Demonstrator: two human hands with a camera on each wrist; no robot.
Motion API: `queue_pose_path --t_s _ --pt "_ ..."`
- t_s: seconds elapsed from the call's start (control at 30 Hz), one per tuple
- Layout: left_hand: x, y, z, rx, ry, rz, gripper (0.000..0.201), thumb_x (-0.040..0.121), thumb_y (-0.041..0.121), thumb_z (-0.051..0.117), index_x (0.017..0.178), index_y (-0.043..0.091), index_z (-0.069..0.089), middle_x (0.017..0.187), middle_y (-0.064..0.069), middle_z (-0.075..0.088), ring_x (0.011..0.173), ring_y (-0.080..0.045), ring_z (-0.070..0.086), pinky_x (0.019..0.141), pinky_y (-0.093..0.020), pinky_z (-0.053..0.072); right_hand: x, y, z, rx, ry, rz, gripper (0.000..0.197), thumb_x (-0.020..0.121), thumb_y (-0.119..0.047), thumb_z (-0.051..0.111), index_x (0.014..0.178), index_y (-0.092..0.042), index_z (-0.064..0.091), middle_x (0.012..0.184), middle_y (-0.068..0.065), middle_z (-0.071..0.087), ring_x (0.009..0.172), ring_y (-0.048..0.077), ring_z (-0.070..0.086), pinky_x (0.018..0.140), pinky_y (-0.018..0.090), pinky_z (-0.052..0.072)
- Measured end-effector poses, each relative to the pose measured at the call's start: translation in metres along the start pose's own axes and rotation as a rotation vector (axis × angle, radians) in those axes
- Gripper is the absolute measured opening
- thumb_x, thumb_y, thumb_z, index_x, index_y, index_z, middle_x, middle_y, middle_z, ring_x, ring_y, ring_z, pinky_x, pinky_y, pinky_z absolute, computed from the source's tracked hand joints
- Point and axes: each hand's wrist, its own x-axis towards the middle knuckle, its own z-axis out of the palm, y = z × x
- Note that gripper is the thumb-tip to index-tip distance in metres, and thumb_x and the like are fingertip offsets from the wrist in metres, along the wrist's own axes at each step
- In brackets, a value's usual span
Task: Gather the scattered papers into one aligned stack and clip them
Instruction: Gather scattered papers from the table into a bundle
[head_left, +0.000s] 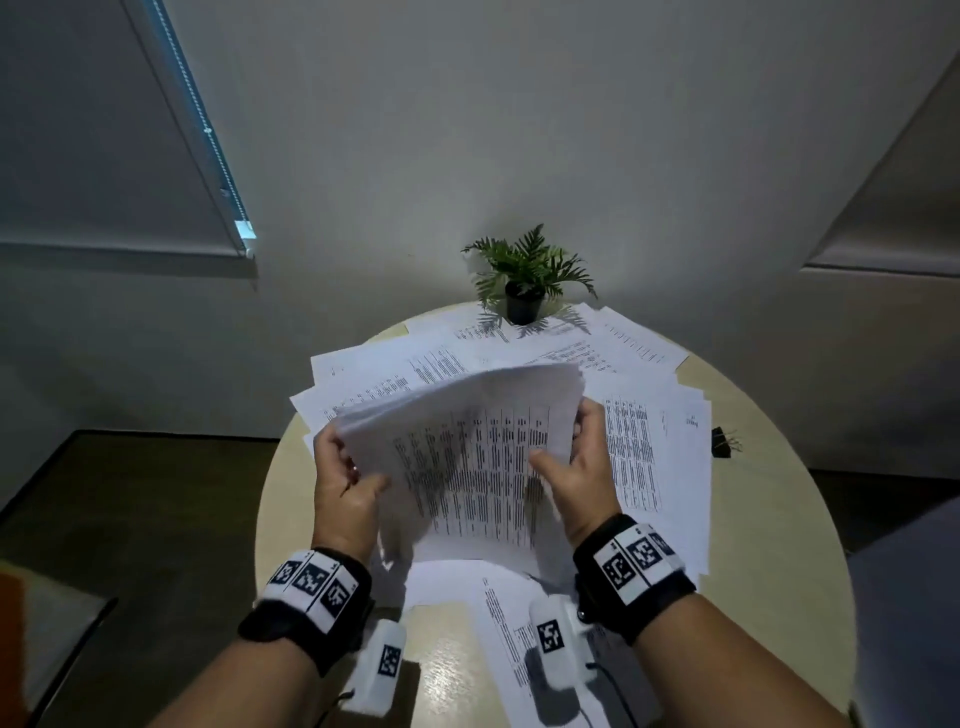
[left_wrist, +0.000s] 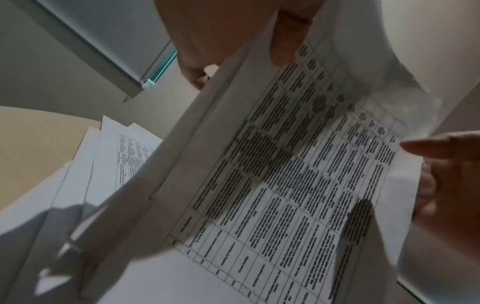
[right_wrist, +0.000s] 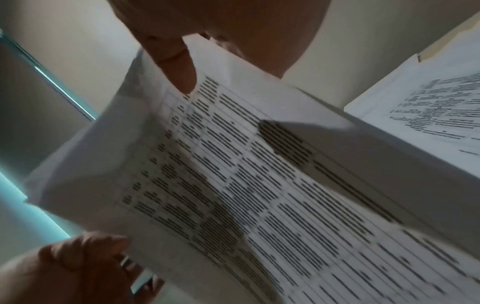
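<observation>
Both hands hold a bundle of printed sheets (head_left: 467, 457) raised above the round table (head_left: 769, 519), its top edge curling towards me. My left hand (head_left: 345, 486) grips the bundle's left edge, thumb on the front. My right hand (head_left: 574, 467) grips the right edge, thumb on the printed table. The wrist views show the same sheets (left_wrist: 285, 185) (right_wrist: 246, 185) pinched by the left hand (left_wrist: 259, 41) and the right hand (right_wrist: 182, 61). More loose papers (head_left: 649, 405) lie spread over the table. A black binder clip (head_left: 721, 441) lies at the table's right side.
A small potted plant (head_left: 524, 280) stands on papers at the table's far edge. One printed sheet (head_left: 519, 639) lies near the front edge under my wrists. A wall and window blinds (head_left: 104, 130) are behind; dark floor lies left of the table.
</observation>
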Motion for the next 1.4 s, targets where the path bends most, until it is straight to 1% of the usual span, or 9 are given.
queue_pose_path --t_s 0.2,0.37,0.5,0.67,0.8,0.97,1.17,1.23,1.4 --pt "0.003 0.005 0.010 -0.065 -0.009 0.060 0.039 0.092 0.002 0.051 0.124 0.026 0.047 0.116 -0.001 0.062 0.115 -0.022 0.058 0.098 -0.039 0.046 0.008 -0.014 0.004 0.002 0.025 -0.225 0.072 0.082 0.015 0.052 0.125 -0.043 0.044 0.110 -0.013 0.057 0.090 0.006 0.056 0.080 0.024 0.052" --pt "0.005 0.022 0.026 -0.095 0.062 0.222 0.028 0.096 0.012 0.053 0.118 0.029 0.054 0.117 -0.003 0.065 0.108 -0.016 0.064 0.087 -0.033 0.054 0.006 -0.024 0.016 -0.046 0.082 -0.392 0.060 0.086 0.017 0.049 0.126 -0.028 0.042 0.100 -0.012 0.058 0.086 -0.003 0.058 0.073 0.016 0.049" --pt "0.003 0.014 0.024 -0.059 0.049 0.239 0.022 0.092 0.029 0.050 0.110 0.041 0.046 0.110 0.005 0.059 0.101 -0.012 0.060 0.083 -0.033 0.052 0.003 -0.016 0.016 -0.155 0.091 -0.457 0.076 0.088 0.013 0.048 0.141 -0.036 0.026 0.116 -0.001 0.051 0.087 0.004 0.056 0.075 0.018 0.049" --pt "0.006 0.009 0.016 -0.088 0.010 0.243 0.040 0.084 0.018 0.052 0.114 0.043 0.044 0.112 0.005 0.055 0.106 -0.018 0.056 0.089 -0.037 0.050 0.016 -0.018 0.010 -0.355 0.054 -0.606 0.044 0.085 0.012 0.049 0.126 -0.004 0.057 0.111 0.012 0.050 0.107 0.010 0.051 0.095 0.019 0.042" --pt "0.014 0.005 0.012 -0.107 0.046 0.154 0.049 0.070 0.002 0.048 0.102 0.038 0.048 0.103 0.001 0.058 0.099 -0.022 0.055 0.087 -0.042 0.050 0.021 -0.020 0.010 -0.211 0.048 -0.511 0.053 0.077 0.011 0.055 0.124 -0.014 0.050 0.118 0.010 0.049 0.110 0.017 0.052 0.092 0.031 0.048" --pt "0.015 0.002 0.015 -0.150 0.029 0.046 0.036 0.080 0.003 0.042 0.095 0.034 0.051 0.094 -0.003 0.060 0.086 -0.019 0.057 0.075 -0.035 0.049 0.022 -0.007 0.010 -0.044 -0.108 -0.004 0.058 0.087 0.009 0.051 0.128 -0.026 0.030 0.118 -0.004 0.054 0.103 0.008 0.057 0.075 0.017 0.051" --pt "0.021 0.006 0.018 -0.077 0.018 0.055 0.031 0.081 0.013 0.043 0.098 0.037 0.051 0.108 -0.013 0.059 0.103 -0.032 0.057 0.091 -0.054 0.048 0.023 -0.004 0.022 -0.098 0.076 -0.082 0.044 0.090 0.002 0.052 0.103 -0.039 0.048 0.099 0.006 0.066 0.083 0.017 0.065 0.073 0.043 0.057" --pt "0.021 0.000 0.016 -0.062 0.020 0.040 0.033 0.080 0.014 0.045 0.097 0.041 0.053 0.114 -0.018 0.060 0.108 -0.038 0.057 0.094 -0.059 0.046 0.020 0.003 0.019 -0.082 0.079 -0.045 0.050 0.086 0.009 0.051 0.104 -0.038 0.048 0.100 0.003 0.068 0.083 0.014 0.067 0.073 0.041 0.059" --pt "0.018 -0.021 0.016 0.015 -0.003 -0.005 0.037 0.077 0.012 0.046 0.106 0.034 0.048 0.114 0.002 0.062 0.105 -0.011 0.059 0.100 -0.040 0.043 0.007 0.025 0.012 -0.090 0.056 0.043 0.057 0.086 0.010 0.054 0.111 -0.040 0.045 0.110 -0.012 0.064 0.100 0.002 0.064 0.086 0.024 0.053"
